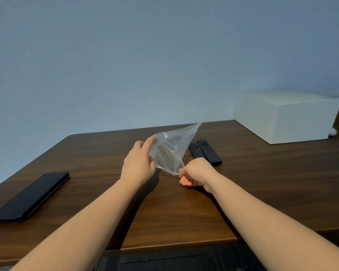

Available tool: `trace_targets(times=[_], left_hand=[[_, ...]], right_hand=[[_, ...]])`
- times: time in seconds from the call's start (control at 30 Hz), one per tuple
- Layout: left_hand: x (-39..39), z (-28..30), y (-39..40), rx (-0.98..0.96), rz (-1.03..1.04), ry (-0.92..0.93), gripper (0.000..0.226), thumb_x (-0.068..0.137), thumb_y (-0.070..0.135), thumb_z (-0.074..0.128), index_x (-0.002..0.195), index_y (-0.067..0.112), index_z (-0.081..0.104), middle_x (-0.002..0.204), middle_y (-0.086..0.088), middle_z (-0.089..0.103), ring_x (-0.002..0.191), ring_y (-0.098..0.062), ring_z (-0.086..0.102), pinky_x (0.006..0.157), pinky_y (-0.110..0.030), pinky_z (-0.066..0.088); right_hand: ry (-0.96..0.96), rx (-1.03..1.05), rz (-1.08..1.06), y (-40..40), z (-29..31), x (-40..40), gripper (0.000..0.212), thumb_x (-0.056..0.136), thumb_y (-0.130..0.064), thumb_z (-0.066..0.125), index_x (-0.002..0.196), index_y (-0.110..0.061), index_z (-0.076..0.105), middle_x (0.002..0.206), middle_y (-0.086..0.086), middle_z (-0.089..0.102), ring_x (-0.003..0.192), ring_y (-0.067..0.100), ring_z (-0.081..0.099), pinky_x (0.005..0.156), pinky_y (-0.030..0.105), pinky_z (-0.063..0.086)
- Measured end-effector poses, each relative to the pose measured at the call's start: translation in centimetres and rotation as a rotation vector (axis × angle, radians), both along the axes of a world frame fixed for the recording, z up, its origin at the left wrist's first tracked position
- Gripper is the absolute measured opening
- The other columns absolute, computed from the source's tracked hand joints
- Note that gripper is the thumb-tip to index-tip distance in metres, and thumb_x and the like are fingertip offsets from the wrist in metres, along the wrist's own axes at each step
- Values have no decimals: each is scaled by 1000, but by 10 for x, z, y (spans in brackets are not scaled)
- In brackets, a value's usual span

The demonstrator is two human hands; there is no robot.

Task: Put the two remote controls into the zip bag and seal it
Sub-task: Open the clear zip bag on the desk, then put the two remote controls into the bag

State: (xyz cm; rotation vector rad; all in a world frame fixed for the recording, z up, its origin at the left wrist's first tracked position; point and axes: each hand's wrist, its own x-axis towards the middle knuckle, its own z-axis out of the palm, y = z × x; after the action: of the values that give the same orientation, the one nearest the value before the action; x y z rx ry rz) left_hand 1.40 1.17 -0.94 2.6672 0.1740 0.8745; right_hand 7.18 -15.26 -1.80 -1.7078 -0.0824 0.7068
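The bare table (pixel 262 184) right of the two remotes (pixel 205 153) is open. The held bag (pixel 170 151) hangs just left of them, maybe touching.

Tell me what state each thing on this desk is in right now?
zip bag: lifted off the table, held by both hands, empty
left hand: gripping the bag's left edge
right hand: pinching the bag's lower corner
two remote controls: flat on the table, side by side
black phone: lying flat, untouched
white box: closed
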Motion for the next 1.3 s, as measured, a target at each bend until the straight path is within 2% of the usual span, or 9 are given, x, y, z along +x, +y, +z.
trace_targets(times=[0.13, 0.33, 0.43, 0.53, 0.63, 0.73, 0.8, 0.93, 1.3], left_hand=[[0, -9, 4, -38, -99, 23, 47, 85, 14, 54, 129, 23, 38, 81, 4, 52, 75, -17, 50, 68, -29, 39], [-5, -6, 20, -31, -66, -124, 49, 84, 4, 54, 129, 21, 42, 90, -1, 55, 80, -21, 51, 71, -32, 42], [-11, 3, 29, -51, 25, -260, 20, 83, 11, 62, 103, 11, 63, 87, -7, 66, 79, -24, 59, 71, -30, 44], [-12, 0, 30, 64, -16, -249, 11, 83, 20, 66, 86, 11, 72, 80, -7, 71, 75, -24, 64, 67, -30, 49], [-12, -11, 24, 65, -123, -130, 19, 86, 12, 59, 103, 11, 69, 94, -8, 71, 88, -24, 64, 79, -35, 54], [-9, -22, 19, 40, -163, -11, 34, 87, 4, 52, 118, 13, 61, 113, -6, 67, 105, -24, 59, 92, -37, 49], [-7, -27, 14, 25, -172, -12, 32, 88, 7, 53, 119, 12, 60, 110, -7, 69, 102, -26, 61, 88, -37, 50], [-7, -31, 6, -23, -140, -31, 28, 87, 24, 59, 114, 14, 61, 99, -4, 70, 91, -22, 62, 82, -35, 51], [-1, -36, 12, 122, 21, 110, 32, 95, 38, 38, 88, 26, 66, 78, 4, 62, 81, -19, 57, 59, -31, 43]], right_hand=[[118, 25, 35, -1, 0, 5, 29, 97, -7, 43, 68, -8, 49, 52, 4, 42, 36, 9, 37, 32, 13, 28], [111, 16, -37, -1, -3, 15, 34, 99, -11, 36, 71, -3, 52, 56, 7, 44, 41, 11, 39, 32, 15, 31], [175, 76, -52, -2, -1, 14, 32, 100, -14, 36, 71, -9, 49, 47, 7, 41, 32, 12, 38, 29, 15, 31], [71, 15, -29, -2, 4, 7, 24, 98, -20, 45, 86, -7, 60, 54, 8, 48, 32, 10, 43, 31, 14, 36], [-151, -40, -119, -4, 1, 1, 40, 92, -40, 55, 89, -1, 66, 64, 12, 60, 40, 13, 49, 38, 19, 41], [-661, -258, -349, -13, -13, 0, 42, 93, -43, 49, 73, -7, 58, 65, 4, 58, 57, 20, 54, 50, 29, 44], [-930, -448, -378, -18, -19, 0, 28, 95, -35, 48, 86, -11, 60, 86, 4, 60, 75, 22, 57, 61, 33, 48], [-964, -697, -284, -15, -24, 4, 30, 94, -32, 52, 117, -13, 53, 118, 9, 50, 101, 28, 56, 69, 36, 48], [-983, -883, -213, -11, -22, 20, 21, 95, -30, 48, 101, -11, 55, 103, 12, 63, 98, 30, 57, 60, 35, 43]])
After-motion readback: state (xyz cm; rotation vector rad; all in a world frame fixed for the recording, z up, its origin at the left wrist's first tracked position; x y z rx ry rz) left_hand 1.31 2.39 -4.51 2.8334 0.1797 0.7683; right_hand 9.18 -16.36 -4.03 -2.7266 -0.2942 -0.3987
